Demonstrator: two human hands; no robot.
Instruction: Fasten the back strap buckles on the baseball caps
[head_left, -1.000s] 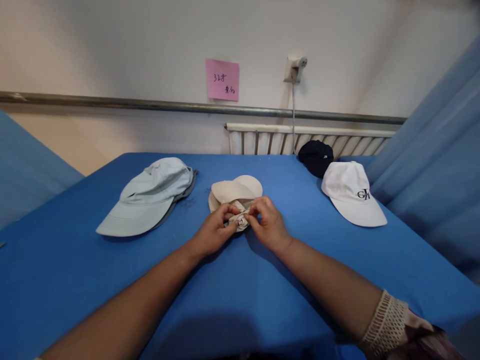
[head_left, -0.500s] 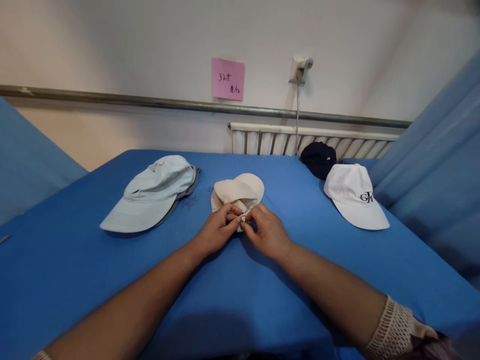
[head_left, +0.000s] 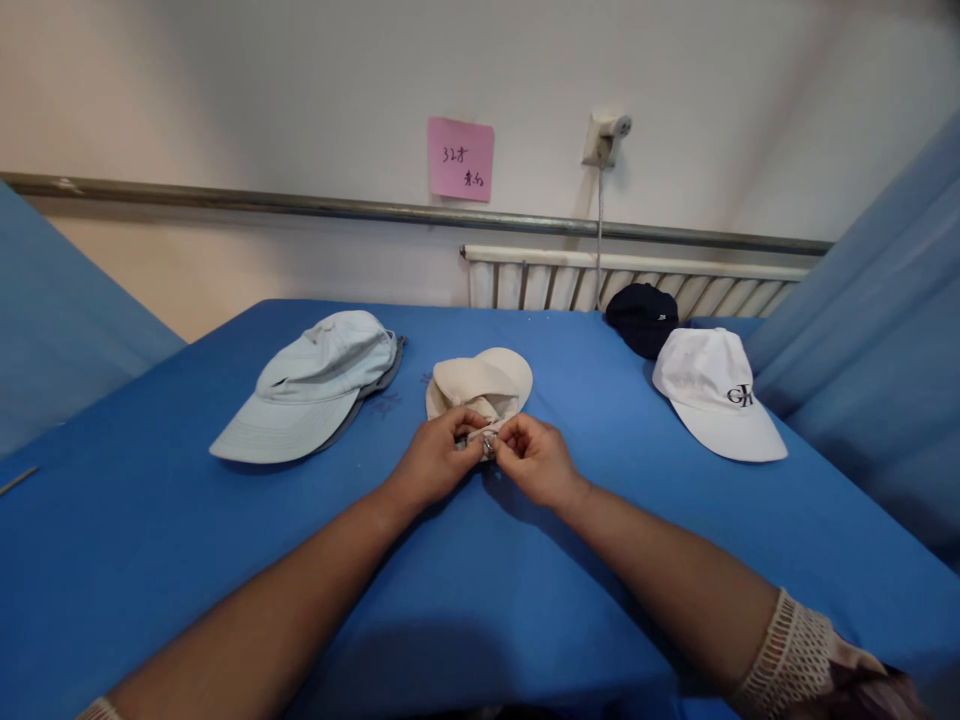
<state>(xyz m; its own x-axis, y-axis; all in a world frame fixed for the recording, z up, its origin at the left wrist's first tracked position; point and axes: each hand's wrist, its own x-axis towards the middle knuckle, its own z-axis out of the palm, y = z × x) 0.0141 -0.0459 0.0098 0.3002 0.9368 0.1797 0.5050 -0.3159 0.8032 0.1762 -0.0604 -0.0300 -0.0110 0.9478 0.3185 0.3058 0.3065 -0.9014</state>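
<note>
A beige cap (head_left: 474, 378) lies in the middle of the blue-covered table, its brim pointing away from me and its strap end towards me. My left hand (head_left: 441, 456) pinches the cap's strap from the left. From the right, my right hand (head_left: 538, 458) pinches the same strap close to a small metal buckle (head_left: 488, 444). The buckle shows between the fingertips of both hands, which partly hide the strap.
To the left, a pale blue-grey cap (head_left: 315, 380) rests on a darker one. A white cap (head_left: 712, 390) with black letters and a black cap (head_left: 642, 318) lie at the right. A radiator (head_left: 555, 285) stands behind the blue table (head_left: 420, 600). Curtains hang on both sides.
My fingers have shifted slightly at the strap, and the metal buckle shows more plainly between them. The whole view has moved a little; the other caps lie as before.
</note>
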